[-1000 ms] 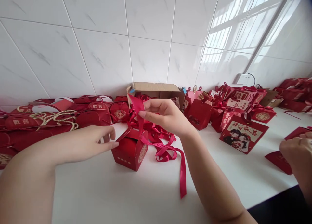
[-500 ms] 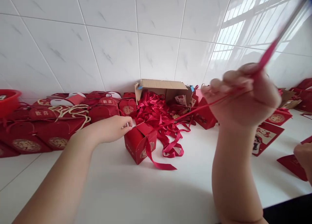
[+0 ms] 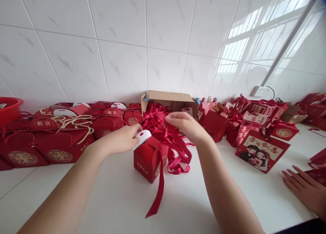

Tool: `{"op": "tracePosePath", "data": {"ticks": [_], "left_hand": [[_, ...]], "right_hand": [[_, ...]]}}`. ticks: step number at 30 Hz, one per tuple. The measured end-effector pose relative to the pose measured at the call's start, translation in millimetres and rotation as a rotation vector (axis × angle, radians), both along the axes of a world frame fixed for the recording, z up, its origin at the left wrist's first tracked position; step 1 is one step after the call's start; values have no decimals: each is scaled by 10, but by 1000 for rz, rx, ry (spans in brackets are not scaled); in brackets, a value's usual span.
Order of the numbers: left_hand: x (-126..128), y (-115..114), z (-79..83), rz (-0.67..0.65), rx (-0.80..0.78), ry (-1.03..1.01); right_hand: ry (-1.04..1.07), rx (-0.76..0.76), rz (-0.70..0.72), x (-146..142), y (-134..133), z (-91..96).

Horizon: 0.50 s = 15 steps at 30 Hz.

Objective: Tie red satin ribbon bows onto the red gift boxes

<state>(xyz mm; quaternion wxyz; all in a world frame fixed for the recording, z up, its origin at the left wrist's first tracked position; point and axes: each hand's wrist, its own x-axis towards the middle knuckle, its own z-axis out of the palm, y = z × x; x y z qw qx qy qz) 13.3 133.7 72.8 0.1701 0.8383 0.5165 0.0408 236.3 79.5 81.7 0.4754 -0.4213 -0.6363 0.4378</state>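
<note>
pinching flap (image 3: pixel 144 136) w/ l hand (image 3: pixel 128 138), ribbon (image 3: pixel 175 133) at r hand (image 3: pixel 185 124)

box (image 3: pixel 144 161) stands upright on table (image 3: pixel 114 200), approx. mid-view, btwn the forearms, one corner to the front. l face has small pale lettering; r face has gold print, partly behind the ribbon tail (image 3: pixel 160 190), which hangs down that side & ends flat on the table in front. flap juts out at box's l, white side up, w/ a hole in it. l hand's fingers are curled in, clamped on flap edge.

r hand is raised just beyond & r of box; fingers bent, close together, thumb side blurred. ribbon seems clamped at the tips & drops twd loose loops by box's r side; can't tell if it's the same piece as the tail.

behind: ribbon heap (image 3: pixel 156 117) spilling from carton (image 3: pixel 170 94) vs. tiled wall (image 3: pixel 122 71). l: row of red boxes (image 3: pixel 59 155) w/ gold cord (image 3: pixel 73 120) on top, red basin (image 3: pixel 9 108) at the edge. r: pile of gift bags (image 3: pixel 254 117), couple-print bag (image 3: pixel 263 150) in front, socket (image 3: pixel 262 91) on wall above. far r: co-worker's hand (image 3: pixel 304 190), fingers spread, low over table nr a red piece (image 3: pixel 315 175), cut off by the edge.
</note>
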Motion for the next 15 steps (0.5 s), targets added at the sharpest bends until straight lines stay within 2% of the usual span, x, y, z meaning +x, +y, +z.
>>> {"op": "tracePosePath", "data": {"ticks": [6, 11, 15], "left_hand": [[10, -11, -4, -41, -106, -93], [40, -8, -24, -65, -119, -105], [53, -22, -22, -49, -103, -80]], "right_hand": [[-296, -110, 98, -300, 111, -198], [-498, -127, -7, -331, 174, -292], [-541, -130, -7, -328, 204, -331]]}}
